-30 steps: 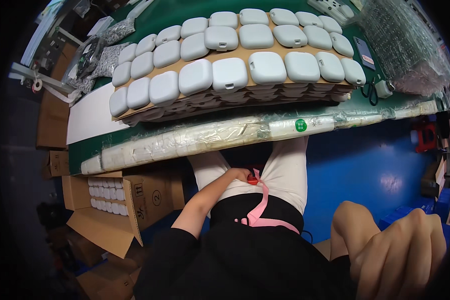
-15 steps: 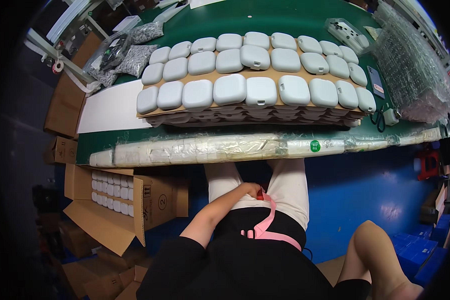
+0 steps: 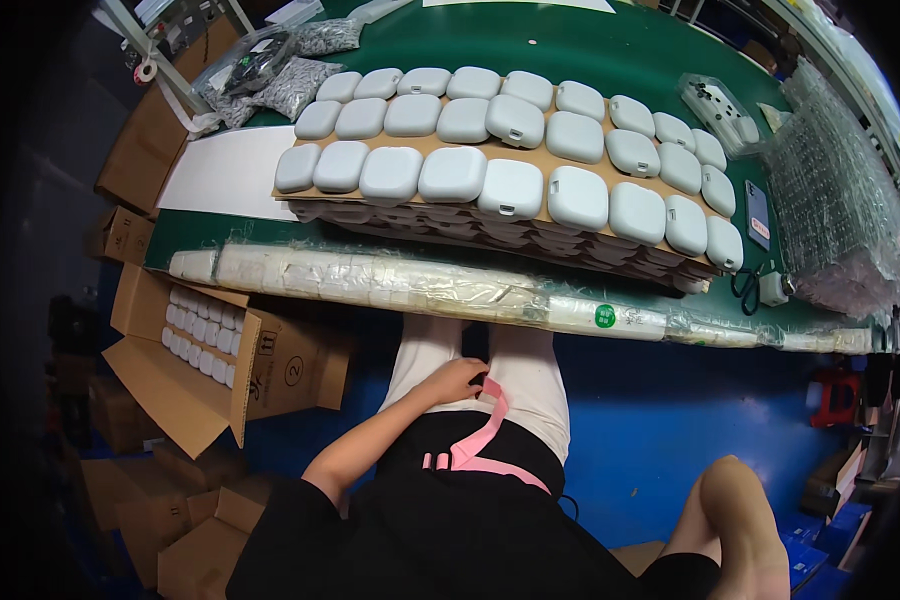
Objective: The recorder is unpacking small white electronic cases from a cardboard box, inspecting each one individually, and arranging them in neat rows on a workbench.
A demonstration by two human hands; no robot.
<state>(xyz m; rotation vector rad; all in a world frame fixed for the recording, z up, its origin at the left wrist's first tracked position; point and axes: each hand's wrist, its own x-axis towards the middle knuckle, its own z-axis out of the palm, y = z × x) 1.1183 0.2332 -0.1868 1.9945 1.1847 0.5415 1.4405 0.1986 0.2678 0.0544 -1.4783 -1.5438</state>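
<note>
My left hand rests over my lap with its fingers curled at the end of a pink strap. The strap runs down to a buckle and across my waist. What the fingertips cover at the strap's end is hidden. My right arm is bent sharply at the elbow, and its hand lies outside the picture. On the bench ahead, rounded white cases stand in three rows on a brown cardboard sheet, above further layers of similar cases.
A padded, plastic-wrapped bar lines the bench's near edge. An open carton of white pieces stands at lower left. Bags of small parts lie far left. At right are a phone, scissors and a bubble-wrapped stack.
The view has turned, so the bench edge now slants down to the right. My left hand still holds the strap over my lap; a red bit at its end no longer shows.
</note>
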